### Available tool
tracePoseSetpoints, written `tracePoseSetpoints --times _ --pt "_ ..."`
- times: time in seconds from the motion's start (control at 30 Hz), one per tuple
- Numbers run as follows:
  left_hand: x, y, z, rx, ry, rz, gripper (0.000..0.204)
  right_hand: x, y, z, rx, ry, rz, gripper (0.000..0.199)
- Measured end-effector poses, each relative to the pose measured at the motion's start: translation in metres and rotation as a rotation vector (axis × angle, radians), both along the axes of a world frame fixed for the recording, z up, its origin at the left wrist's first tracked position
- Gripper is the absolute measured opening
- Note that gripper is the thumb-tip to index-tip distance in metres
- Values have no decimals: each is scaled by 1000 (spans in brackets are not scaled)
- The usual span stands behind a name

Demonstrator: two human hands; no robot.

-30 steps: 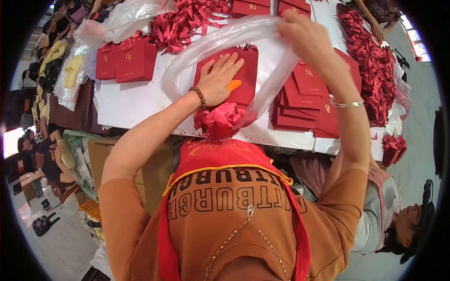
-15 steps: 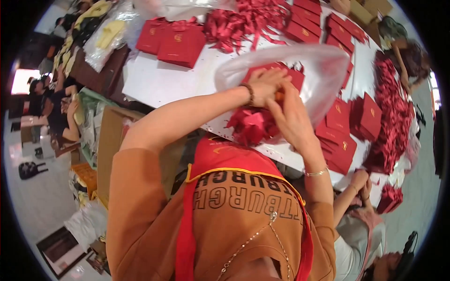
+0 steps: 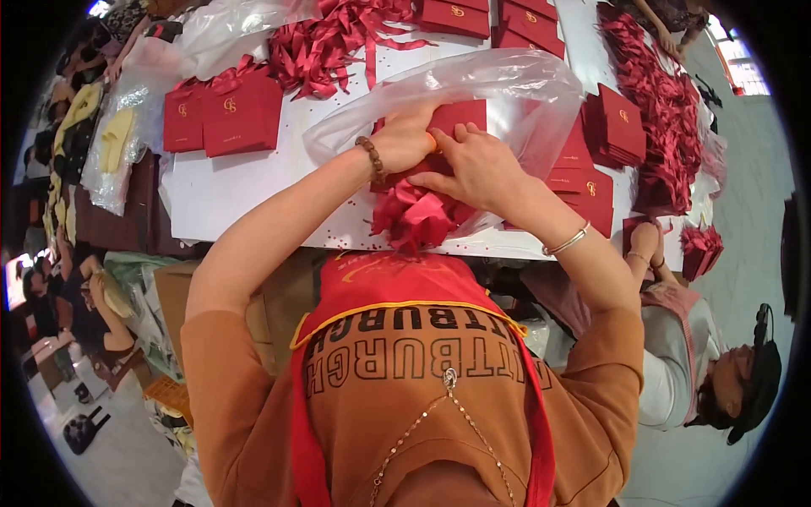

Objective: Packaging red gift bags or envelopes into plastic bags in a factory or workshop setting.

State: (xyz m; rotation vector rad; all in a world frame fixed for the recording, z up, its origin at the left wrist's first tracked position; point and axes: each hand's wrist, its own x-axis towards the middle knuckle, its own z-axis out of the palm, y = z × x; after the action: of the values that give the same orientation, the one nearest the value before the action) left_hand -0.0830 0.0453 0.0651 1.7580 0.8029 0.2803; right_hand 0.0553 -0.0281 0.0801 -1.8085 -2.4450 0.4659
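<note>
A bundle of red paper gift bags [image 3: 463, 115] with red satin ribbons [image 3: 416, 218] lies partly inside a clear plastic bag [image 3: 545, 76] at the table's near edge. My left hand [image 3: 408, 142], a beaded bracelet at its wrist, reaches across the bundle under the plastic, its fingers partly hidden. From the right comes my right hand [image 3: 486, 169], fingers bent over the red bags and thumb by the ribbons, holding the bundle. Something small and orange [image 3: 432, 142] shows between the hands.
Red gift bags [image 3: 241, 114] stand at the left of the white table [image 3: 207, 198]. Ribbon piles [image 3: 325, 46] lie at the back and along the right [image 3: 667, 127]. More red bag stacks [image 3: 621, 127] sit on the right. A co-worker in a black cap [image 3: 752, 384] works there.
The view has shifted, so the table's things sit differently in it. My left hand has slid under the plastic, and my right hand has come down over the red bags.
</note>
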Motion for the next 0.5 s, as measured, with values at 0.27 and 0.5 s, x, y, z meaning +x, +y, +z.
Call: tracePoseSetpoints --times 0.27,0.5 --pt "-93 -11 63 -559 -479 -316 32 -5 -19 -12 224 -128 9 68" --pt "-301 75 -128 556 277 1377 37 -20 -12 -4 344 -216 105 66"
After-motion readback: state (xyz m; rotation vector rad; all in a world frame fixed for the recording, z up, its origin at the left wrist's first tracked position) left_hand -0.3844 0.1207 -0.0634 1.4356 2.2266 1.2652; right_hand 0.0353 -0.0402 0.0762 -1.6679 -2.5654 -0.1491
